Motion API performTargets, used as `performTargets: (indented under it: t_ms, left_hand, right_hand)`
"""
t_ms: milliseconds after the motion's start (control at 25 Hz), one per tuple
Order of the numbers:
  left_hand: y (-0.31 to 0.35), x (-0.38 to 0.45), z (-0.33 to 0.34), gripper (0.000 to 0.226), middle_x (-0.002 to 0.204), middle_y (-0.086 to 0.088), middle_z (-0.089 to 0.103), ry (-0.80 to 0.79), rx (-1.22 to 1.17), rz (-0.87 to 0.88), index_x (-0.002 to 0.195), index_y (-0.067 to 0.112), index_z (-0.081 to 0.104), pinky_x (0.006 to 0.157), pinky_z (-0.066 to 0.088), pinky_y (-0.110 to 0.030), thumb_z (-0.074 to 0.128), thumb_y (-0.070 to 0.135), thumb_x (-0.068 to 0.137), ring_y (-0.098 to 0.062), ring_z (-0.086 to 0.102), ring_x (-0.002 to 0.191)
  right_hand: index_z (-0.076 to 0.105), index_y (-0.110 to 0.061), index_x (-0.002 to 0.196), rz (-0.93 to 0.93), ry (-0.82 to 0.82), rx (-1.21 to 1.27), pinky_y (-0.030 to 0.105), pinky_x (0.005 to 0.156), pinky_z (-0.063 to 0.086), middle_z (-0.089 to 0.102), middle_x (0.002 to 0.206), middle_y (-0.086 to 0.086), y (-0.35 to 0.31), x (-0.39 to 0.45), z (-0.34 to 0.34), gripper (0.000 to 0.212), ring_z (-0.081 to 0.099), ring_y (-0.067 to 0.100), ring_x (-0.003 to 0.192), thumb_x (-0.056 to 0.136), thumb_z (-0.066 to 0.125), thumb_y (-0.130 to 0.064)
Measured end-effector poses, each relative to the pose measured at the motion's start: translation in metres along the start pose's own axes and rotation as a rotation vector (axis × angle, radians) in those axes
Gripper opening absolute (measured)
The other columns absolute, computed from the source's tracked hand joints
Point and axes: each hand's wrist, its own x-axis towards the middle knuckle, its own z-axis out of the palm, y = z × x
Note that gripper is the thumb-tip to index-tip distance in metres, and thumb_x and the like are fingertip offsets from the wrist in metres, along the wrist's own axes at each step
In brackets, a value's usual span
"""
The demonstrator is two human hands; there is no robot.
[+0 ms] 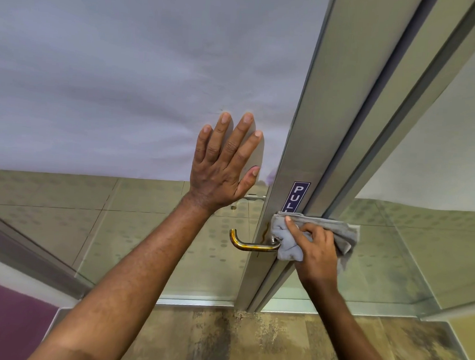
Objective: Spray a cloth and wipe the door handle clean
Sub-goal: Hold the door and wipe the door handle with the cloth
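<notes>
Glass door (143,243) fills the view: frosted film over the upper part, clear glass below with a dotted pattern, tiled floor seen through it. Mottled brown floor (248,344) at the bottom; purple patch at lower left.

Left hand (223,168): flat on the frosted glass, palm to the pane, fingers straight and spread, thumb out toward the frame. Holds nothing.

Handle (250,244): brass-toned lever, just below and right of the left hand. Runs level from the frame leftward, free end bent upward. Finish worn to a silver tone along parts of the bar.

Frame (312,115): grey metal stile, leaning rightward toward the top in this wide-angle view. Blue sign (298,196) reading "PULL" sits on it above the handle base; its lower edge is covered by the cloth.

Cloth (290,244): grey, bunched, pressed on the frame right at the handle's base, touching the handle where it meets the frame. A loose part trails off to the right past the frame edge.

Right hand (315,254): on the cloth, fingers curled and gripping the bunched fabric, index finger extended up along its top edge.
</notes>
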Motion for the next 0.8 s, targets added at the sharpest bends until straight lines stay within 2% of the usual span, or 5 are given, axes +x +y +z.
performTargets:
  t_ms: [240,440,560,680,800]
  left_hand:
    - [0.001,0.000,0.000,0.057,0.162,-0.009,0.032,0.001,0.002,0.000,0.153,0.017,0.039,0.128,0.007,-0.048,0.037,0.045,0.104,-0.026,-0.001,0.160]
    - [0.000,0.000,0.001,0.057,0.164,-0.006,0.030,0.016,-0.001,-0.001,0.153,0.016,0.040,0.128,0.006,-0.048,0.038,0.045,0.103,-0.026,0.000,0.160]
    - [0.001,-0.001,0.001,0.057,0.162,-0.009,0.033,0.015,0.005,0.003,0.153,0.017,0.040,0.128,0.006,-0.048,0.038,0.045,0.103,-0.026,0.001,0.160]
    - [0.000,-0.002,0.002,0.057,0.160,-0.011,0.035,0.016,0.020,0.012,0.153,0.017,0.041,0.128,0.006,-0.049,0.038,0.045,0.103,-0.026,0.002,0.160]
    - [0.000,-0.002,0.001,0.057,0.161,-0.010,0.034,0.019,0.020,0.006,0.153,0.018,0.040,0.129,0.005,-0.049,0.038,0.045,0.103,-0.025,0.001,0.160]
  right_hand:
    - [0.060,-0.018,0.135,0.515,0.144,0.837,0.014,0.085,0.052,0.053,0.112,0.005,-0.035,-0.024,0.004,0.039,0.058,-0.001,0.102,0.099,0.055,-0.031]
    - [0.048,-0.008,0.152,0.518,0.249,0.687,0.003,0.096,0.043,0.041,0.125,0.003,-0.046,-0.021,-0.004,0.057,0.050,-0.008,0.111,0.098,0.065,-0.004]
    - [0.050,-0.011,0.153,0.343,0.119,0.492,0.011,0.097,0.043,0.040,0.125,0.007,-0.034,-0.021,0.020,0.060,0.046,0.013,0.111,0.094,0.062,-0.009]
    - [0.055,-0.013,0.149,0.346,0.065,0.400,0.038,0.092,0.057,0.042,0.130,0.010,-0.022,-0.029,0.039,0.055,0.049,0.028,0.116,0.095,0.063,-0.010]
    - [0.058,-0.012,0.145,0.342,0.027,0.355,0.046,0.083,0.062,0.043,0.132,0.012,-0.016,-0.031,0.047,0.059,0.052,0.032,0.116,0.089,0.075,-0.004]
